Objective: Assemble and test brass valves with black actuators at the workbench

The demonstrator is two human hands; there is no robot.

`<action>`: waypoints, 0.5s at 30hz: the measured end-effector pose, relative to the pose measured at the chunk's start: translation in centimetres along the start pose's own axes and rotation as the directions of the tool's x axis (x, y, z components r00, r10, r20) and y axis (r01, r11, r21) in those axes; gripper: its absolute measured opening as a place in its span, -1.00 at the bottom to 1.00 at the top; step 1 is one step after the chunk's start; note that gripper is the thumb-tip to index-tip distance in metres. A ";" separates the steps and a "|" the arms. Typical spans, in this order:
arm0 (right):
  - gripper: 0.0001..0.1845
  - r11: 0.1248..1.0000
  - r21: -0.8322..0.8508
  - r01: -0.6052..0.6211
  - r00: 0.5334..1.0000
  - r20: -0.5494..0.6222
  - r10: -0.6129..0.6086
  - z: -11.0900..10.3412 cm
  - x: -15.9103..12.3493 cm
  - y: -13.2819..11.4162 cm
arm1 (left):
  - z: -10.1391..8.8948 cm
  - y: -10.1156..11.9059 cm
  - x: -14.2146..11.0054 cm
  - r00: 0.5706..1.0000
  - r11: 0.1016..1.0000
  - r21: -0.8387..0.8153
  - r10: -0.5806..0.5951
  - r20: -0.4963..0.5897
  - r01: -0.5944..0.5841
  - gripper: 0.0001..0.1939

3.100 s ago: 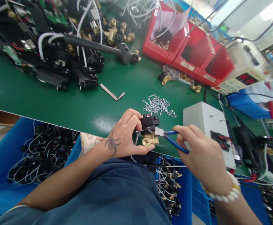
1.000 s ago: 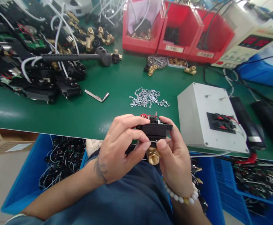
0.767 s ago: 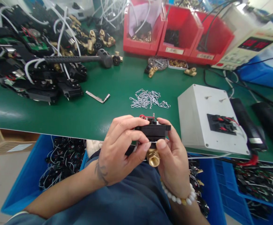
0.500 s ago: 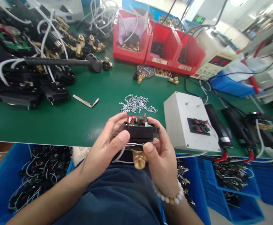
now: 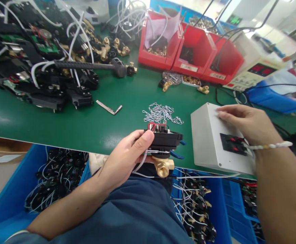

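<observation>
My left hand [image 5: 130, 152] is closed round a motorized valve, a black plastic housing [image 5: 164, 139] with an open circuit board and red wires on top. Below the housing sits its brass valve body [image 5: 162, 166], and a white cable runs down from it. My right hand [image 5: 244, 120] is at the sloping face of a grey box [image 5: 206, 135]. Its thumb and finger are pinched together and cover the spot where small metal toggle switches stand. A black terminal block [image 5: 233, 144] with red parts is on the box below that hand.
Metal spring clips [image 5: 160, 113] lie in a heap behind the valve. A small angled tool [image 5: 108, 107] and a black mallet [image 5: 94, 66] lie left. Red bins [image 5: 158, 61] and a power supply [image 5: 257, 71] line the back. Blue crates [image 5: 10, 200] of similar parts stand below the table edge.
My right hand has let go of the valve and moved right to the grey box. My left hand keeps hold of the valve. The camera view has shifted left.
</observation>
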State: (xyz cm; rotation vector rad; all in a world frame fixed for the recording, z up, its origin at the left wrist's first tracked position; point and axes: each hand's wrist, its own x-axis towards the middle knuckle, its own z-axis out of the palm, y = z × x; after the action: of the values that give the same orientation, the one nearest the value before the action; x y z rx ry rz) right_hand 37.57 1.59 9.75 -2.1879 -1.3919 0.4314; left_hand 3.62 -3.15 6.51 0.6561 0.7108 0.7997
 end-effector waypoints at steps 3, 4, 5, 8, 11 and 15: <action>-0.68 1.000 0.024 -0.011 0.997 -0.074 0.012 1.0 -0.2 0.6 | 0.1 0.0 -0.2 1.000 0.999 0.036 0.017 0.010 -0.018 -0.41; -0.68 1.000 0.023 -0.013 0.996 -0.089 0.015 1.2 -0.3 0.6 | 0.0 0.0 -0.3 1.000 0.999 0.045 0.020 0.015 -0.021 -0.41; -0.69 1.000 0.018 -0.015 0.995 -0.103 0.016 1.3 -0.3 0.6 | 0.0 -0.1 -0.3 1.000 0.998 0.054 0.021 0.020 -0.023 -0.40; -0.70 1.000 -0.001 -0.017 0.990 -0.139 0.017 1.4 -0.3 0.4 | -0.2 -0.4 -0.5 0.999 0.995 0.097 0.020 0.028 -0.023 -0.44; -0.72 1.000 -0.009 -0.015 0.989 -0.144 0.014 1.5 -0.4 0.1 | -0.3 -0.7 -0.8 0.997 0.990 0.130 0.055 0.048 -0.061 -0.52; -0.74 1.000 -0.010 -0.005 0.989 -0.149 0.003 1.4 -0.6 0.1 | -0.1 -0.3 -1.1 0.996 0.986 0.155 0.057 0.071 -0.067 -0.52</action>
State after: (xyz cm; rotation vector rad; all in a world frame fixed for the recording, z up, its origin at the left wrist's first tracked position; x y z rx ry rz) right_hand 36.64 1.38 8.56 -2.1833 -1.3122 0.2572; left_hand 3.12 -4.13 6.53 0.8474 0.7007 0.7808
